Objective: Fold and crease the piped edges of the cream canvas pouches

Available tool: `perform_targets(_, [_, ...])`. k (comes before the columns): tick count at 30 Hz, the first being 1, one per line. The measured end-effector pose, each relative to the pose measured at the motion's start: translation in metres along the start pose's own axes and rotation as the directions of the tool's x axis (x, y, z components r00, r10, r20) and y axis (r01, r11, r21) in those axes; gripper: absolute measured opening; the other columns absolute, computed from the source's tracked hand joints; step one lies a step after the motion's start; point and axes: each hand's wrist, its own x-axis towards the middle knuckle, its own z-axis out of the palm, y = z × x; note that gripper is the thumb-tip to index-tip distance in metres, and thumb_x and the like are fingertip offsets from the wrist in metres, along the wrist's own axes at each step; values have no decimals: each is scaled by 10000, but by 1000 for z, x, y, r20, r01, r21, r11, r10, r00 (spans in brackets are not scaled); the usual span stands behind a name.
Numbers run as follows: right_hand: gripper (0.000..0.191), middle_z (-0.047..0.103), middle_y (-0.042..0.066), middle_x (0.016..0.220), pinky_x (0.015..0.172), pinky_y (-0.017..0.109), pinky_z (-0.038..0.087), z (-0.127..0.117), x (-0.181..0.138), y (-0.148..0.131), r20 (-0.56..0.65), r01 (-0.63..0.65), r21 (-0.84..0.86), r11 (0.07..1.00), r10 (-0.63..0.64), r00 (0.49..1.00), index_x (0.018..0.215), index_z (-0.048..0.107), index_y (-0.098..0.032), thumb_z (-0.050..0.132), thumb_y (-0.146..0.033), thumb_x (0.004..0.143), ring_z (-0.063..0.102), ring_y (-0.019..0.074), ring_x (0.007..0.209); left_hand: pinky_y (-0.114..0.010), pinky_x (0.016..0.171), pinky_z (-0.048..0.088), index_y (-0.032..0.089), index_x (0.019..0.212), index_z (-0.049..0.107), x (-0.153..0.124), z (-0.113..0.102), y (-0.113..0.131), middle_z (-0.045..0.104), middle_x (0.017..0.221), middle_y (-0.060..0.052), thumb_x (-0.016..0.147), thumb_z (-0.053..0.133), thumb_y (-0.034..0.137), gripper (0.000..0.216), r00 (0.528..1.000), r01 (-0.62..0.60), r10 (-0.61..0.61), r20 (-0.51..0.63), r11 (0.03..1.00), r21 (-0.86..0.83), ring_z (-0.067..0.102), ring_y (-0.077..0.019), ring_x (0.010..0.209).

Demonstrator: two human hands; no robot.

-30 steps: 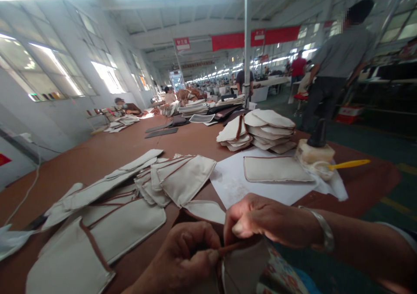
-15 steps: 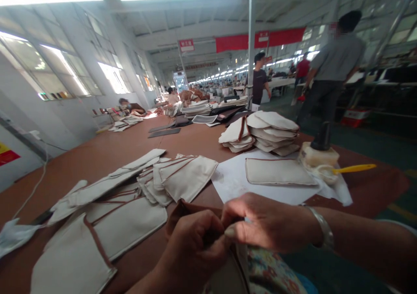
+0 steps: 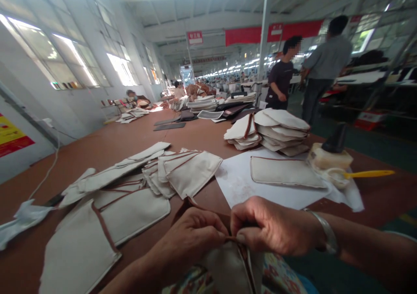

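Where half a second ago my left hand (image 3: 195, 235) overlapped the right hand (image 3: 272, 226), both now pinch closed, fingertip to fingertip, on the brown-edged cream fabric piece (image 3: 228, 265) at my lap. Beyond: brown table (image 3: 91, 150); cream pieces (image 3: 192, 172), spread; white paper (image 3: 237, 183). Factory hall; person in dark shirt (image 3: 280, 79), nearer.

The right hand (image 3: 273, 226) wears a silver bangle (image 3: 326, 237) at its wrist, forearms bare; the garment (image 3: 278, 274) seems floral-printed.

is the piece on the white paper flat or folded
Flat: the piece lies spread on the paper, with brown edging showing along its rim.
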Motion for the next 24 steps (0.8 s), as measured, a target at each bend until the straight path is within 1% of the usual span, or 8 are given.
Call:
perform_targets(2, [71, 567, -14, 714, 557, 182, 355, 0, 2, 2, 4, 18, 69, 997, -18, 1000, 807, 617, -118, 566, -153, 773, 464, 99, 642, -209, 494, 269, 113, 718, 657, 0, 4, -2, 514, 609, 11, 684, 563, 175, 118, 999, -25, 27, -20, 998, 59, 368, -90, 543])
perform_targets(4, [96, 565, -6, 732, 595, 200, 368, 0, 3, 7, -6, 55, 126, 991, -55, 998, 794, 602, -121, 572, -212, 797, 477, 112, 677, -201, 517, 337, 127, 780, 660, -2, 5, -5, 589, 696, -15, 715, 588, 155, 101, 969, -196, 224, -104, 953, 231, 447, -105, 584])
perform_targets(5, [126, 565, -4, 738, 613, 207, 371, 0, 4, 9, -16, 68, 141, 988, -66, 998, 794, 601, -121, 577, -243, 811, 479, 116, 691, -202, 536, 369, 136, 800, 655, -4, 5, -6, 619, 739, -28, 729, 599, 140, 90, 914, -320, 386, -128, 877, 357, 485, -114, 611])
perform_targets(7, [186, 556, -5, 731, 615, 211, 364, 1, 5, 12, -30, 71, 154, 985, -68, 997, 805, 612, -117, 590, -300, 831, 467, 115, 685, -206, 573, 408, 146, 825, 650, -6, 3, -10, 651, 776, -48, 748, 601, 90, 107, 731, -520, 681, -41, 594, 614, 542, -129, 654])
perform_targets(8, [212, 553, -6, 724, 606, 210, 356, 1, 5, 13, -33, 67, 159, 985, -62, 998, 816, 621, -114, 598, -323, 837, 458, 112, 673, -211, 582, 414, 147, 837, 653, -7, 2, -12, 658, 771, -52, 759, 592, 65, 128, 648, -556, 760, 47, 431, 711, 558, -132, 658])
perform_targets(10, [251, 555, -4, 722, 595, 208, 350, 2, 4, 13, -36, 57, 169, 984, -52, 998, 833, 638, -108, 616, -358, 840, 451, 110, 664, -231, 566, 405, 146, 870, 666, -8, -1, -15, 662, 735, -50, 798, 565, 52, 156, 563, -537, 801, 204, 167, 827, 570, -138, 625])
perform_targets(15, [299, 584, 12, 747, 607, 216, 356, 2, 2, 13, -42, 32, 162, 986, -25, 999, 866, 678, -95, 652, -391, 833, 459, 116, 676, -281, 512, 376, 147, 829, 670, -8, 1, -17, 637, 654, -34, 842, 549, 91, 133, 518, -402, 784, 341, -129, 907, 565, -156, 542])
perform_targets(24, [462, 613, 30, 753, 615, 218, 360, 9, 2, 23, -70, -14, 386, 922, 45, 997, 886, 701, -79, 721, -528, 778, 481, 103, 657, -283, 514, 416, 168, 787, 610, -6, 10, -24, 611, 643, -30, 849, 505, 77, 152, 568, -333, 752, 336, -163, 929, 579, -165, 542])
